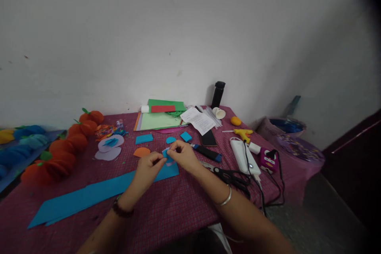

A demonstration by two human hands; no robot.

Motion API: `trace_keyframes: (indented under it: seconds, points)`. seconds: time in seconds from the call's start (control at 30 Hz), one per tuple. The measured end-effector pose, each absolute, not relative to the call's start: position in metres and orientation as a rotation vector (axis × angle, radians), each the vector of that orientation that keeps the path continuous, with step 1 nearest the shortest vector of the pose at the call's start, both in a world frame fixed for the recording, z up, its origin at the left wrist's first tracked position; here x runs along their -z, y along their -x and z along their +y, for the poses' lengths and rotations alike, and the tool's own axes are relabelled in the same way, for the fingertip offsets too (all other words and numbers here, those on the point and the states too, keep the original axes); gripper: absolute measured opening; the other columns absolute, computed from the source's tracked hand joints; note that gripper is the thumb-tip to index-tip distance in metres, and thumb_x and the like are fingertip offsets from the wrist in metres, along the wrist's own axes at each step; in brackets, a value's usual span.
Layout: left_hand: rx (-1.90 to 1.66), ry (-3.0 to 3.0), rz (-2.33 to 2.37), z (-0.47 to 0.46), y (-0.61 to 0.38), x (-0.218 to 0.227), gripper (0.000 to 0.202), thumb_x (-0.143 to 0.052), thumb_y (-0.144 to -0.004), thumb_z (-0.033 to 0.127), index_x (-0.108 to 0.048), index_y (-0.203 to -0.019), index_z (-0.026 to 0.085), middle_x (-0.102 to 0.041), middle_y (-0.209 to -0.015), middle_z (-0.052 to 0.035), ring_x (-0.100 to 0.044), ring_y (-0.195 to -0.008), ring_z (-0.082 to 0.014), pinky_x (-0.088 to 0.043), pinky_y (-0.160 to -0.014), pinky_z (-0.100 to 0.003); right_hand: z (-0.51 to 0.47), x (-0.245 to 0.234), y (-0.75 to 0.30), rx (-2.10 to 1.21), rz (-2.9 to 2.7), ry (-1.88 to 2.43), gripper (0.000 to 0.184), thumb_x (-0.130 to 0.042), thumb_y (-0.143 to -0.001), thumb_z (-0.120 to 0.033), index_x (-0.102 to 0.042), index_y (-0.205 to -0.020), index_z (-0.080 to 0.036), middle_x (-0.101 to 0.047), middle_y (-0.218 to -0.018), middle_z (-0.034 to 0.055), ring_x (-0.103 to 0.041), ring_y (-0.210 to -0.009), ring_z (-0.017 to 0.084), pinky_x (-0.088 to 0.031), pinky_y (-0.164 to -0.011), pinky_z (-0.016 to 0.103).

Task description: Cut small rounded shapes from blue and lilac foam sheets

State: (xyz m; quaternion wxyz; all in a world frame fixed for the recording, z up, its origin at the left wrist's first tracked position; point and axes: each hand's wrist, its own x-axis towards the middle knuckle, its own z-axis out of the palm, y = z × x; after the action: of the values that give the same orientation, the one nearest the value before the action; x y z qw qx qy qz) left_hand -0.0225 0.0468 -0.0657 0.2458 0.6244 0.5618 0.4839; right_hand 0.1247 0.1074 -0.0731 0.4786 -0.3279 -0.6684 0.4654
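Note:
My left hand (148, 170) and my right hand (185, 157) meet over the table, fingertips pinched. Between them is a small blue piece (166, 153) of thin sheet, paper or felt, with a pale edge showing below it. The fingers cover part of its shape. Beneath my hands lies a long blue strip (89, 194), stretching to the left. Close by are an orange half-round piece (141, 152), a blue half-round piece (170, 140), a blue square stack (186, 136) and a blue rectangular stack (144, 139).
Orange pumpkin-like crafts (58, 158) line the left side, beside pale lilac round pieces (107, 153). To the right lie black-handled scissors (232, 176), a cutter knife (207, 152), a yellow glue gun (243, 133) and a white power strip (244, 156) with cables. A black bottle (218, 95) stands behind.

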Motion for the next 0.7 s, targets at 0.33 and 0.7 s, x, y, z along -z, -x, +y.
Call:
trace_keyframes:
  seconds: [0.33,0.7]
  points:
    - [-1.296,-1.699,1.519,0.045,0.0205,0.064,0.025,-0.064,-0.068,0.034,-0.056,-0.049,0.02,-0.047,-0.05,0.0031,-0.042,-0.052,-0.014,-0.029,-0.054,-0.026,0.1056,0.0729,-0.1241,-1.102,-1.626,0.82,0.018,-0.065,-0.069,-0.02,-0.05,-0.061,-0.019,-0.048,-0.058,-0.0061,-0.042,-0.055,0.01,-0.033,-0.054,0.024]
    - [-1.158,-1.385,1.246,0.0407,0.027,0.06,0.031,-0.062,-0.076,0.047,-0.06,-0.064,0.019,-0.056,-0.057,0.0016,-0.046,-0.049,-0.0118,-0.035,-0.046,-0.023,0.1102,0.0721,-0.1288,-1.602,-1.37,0.698,0.026,-0.075,-0.064,-0.036,-0.057,-0.067,-0.017,-0.053,-0.061,-0.005,-0.044,-0.055,0.009,-0.036,-0.055,0.023]
